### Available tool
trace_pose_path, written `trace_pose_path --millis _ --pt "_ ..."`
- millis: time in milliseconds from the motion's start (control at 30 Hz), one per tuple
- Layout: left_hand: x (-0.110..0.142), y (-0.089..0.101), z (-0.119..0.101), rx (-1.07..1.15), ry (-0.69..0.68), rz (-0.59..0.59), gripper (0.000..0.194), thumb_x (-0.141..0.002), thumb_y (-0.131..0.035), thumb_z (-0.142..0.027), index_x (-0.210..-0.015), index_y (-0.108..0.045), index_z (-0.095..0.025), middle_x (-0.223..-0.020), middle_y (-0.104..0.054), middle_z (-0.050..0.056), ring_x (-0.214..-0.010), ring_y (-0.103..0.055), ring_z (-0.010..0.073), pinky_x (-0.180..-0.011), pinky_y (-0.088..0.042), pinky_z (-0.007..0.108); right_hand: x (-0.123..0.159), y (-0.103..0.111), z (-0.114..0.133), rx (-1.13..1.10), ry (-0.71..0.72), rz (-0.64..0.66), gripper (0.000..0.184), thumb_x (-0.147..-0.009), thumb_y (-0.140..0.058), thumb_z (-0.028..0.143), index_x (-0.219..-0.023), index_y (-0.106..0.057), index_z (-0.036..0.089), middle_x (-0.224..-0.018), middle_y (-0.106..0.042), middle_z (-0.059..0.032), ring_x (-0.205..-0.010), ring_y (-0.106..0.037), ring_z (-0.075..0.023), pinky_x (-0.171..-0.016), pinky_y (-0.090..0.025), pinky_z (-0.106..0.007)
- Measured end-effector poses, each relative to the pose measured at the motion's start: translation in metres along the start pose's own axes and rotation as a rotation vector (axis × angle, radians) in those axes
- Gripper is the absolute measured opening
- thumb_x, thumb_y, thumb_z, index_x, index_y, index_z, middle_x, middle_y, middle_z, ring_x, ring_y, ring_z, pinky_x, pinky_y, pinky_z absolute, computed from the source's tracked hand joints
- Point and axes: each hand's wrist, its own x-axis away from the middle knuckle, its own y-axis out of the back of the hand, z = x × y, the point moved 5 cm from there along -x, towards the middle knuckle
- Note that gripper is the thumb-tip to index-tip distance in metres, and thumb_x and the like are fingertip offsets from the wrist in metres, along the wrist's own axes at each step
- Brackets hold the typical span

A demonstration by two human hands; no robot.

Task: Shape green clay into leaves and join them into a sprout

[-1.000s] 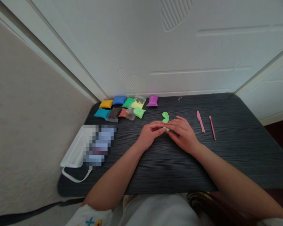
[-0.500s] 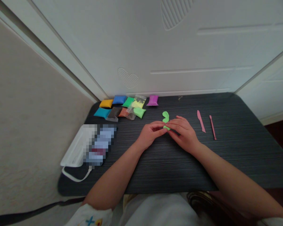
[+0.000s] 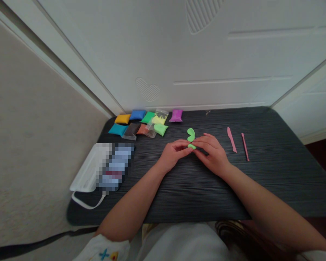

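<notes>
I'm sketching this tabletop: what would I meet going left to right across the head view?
White mask, left hand, curved green piece, right hand, pink knife-shaped tool, thin pink stick.

Along the back left of the bench (image 3: pixel 184 199), packets (image 3: pixel 143 129) in two rows (a lone packet (image 3: pixel 176 116) just to their right), with a panel (image 3: pixel 233 59) behind. Nearer, at the left edge, a mask (image 3: pixel 88 168), and just right of it a pixelated item (image 3: pixel 116 166). At centre, clay (image 3: pixel 191 146) between left hand (image 3: pixel 171 156) and right hand (image 3: pixel 213 156), more clay (image 3: pixel 191 134) just beyond. Farther right, a knife (image 3: pixel 232 139), then a stick tool (image 3: pixel 245 146).
</notes>
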Motion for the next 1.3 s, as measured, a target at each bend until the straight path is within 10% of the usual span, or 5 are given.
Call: trace_pose_path --millis 1300 --pt "0.0 -0.003 0.0017 -0.032 0.004 0.068 0.018 -0.069 -0.061 -0.028 -0.083 -0.065 -0.019 -0.092 -0.061 0.003 -0.089 -0.054 0.0164 -0.086 -0.038 0.032 0.0015 -0.0069 0.0038 0.016 0.028 0.049 0.027 -0.076 -0.053 0.018 -0.103 -0.055 0.024 -0.098 -0.064 -0.0019 -0.094 -0.056 -0.0152 -0.095 -0.035 -0.041"
